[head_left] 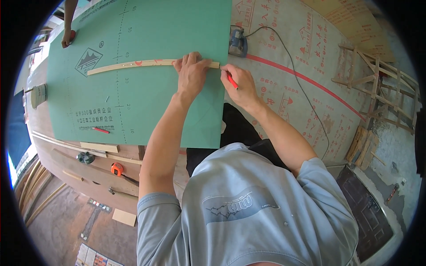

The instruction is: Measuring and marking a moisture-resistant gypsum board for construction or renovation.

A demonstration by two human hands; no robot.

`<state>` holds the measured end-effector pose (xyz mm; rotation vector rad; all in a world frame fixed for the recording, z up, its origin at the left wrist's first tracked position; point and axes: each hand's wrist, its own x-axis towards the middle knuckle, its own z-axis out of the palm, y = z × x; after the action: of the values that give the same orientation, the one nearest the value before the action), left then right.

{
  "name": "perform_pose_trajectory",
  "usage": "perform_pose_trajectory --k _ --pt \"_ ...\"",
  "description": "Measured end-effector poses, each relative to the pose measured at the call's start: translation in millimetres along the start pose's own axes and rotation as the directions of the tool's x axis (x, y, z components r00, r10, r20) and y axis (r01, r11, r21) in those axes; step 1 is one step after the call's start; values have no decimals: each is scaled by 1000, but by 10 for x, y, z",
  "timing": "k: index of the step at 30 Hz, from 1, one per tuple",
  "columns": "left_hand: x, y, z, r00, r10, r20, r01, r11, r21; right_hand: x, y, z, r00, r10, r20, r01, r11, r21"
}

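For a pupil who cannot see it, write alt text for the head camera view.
Seen from above, a person's left hand presses a long wooden strip flat on a green board while the right hand holds a red pencil at the strip's end. A power saw sits beyond the board, and another person's hand rests at its far corner.

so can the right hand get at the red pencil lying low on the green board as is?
Probably not freely: the right hand already grips a red pencil at the wooden strip, and the left arm crosses between it and the loose pencil.
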<state>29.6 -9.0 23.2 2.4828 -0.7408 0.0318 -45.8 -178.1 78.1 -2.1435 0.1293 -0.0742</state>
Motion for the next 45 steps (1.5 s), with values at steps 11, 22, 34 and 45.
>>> perform_pose_trajectory --k 11,22,34,45 --pt "-709 -217 -279 978 162 129 -151 984 -93 -858 -423 542 991 105 -86 -109 993 -37" --pt "-1179 -529 -532 933 344 105 -327 933 -150 -1349 -682 981 996 76 -50 -79 995 -55" --pt "-1228 -578 -647 922 328 207 -304 943 -138 -1394 -791 1070 998 36 -55 -41 995 -90" --pt "-1459 -731 -948 899 372 230 -330 922 -202 -1537 -835 1237 970 -139 200 166 978 -127"
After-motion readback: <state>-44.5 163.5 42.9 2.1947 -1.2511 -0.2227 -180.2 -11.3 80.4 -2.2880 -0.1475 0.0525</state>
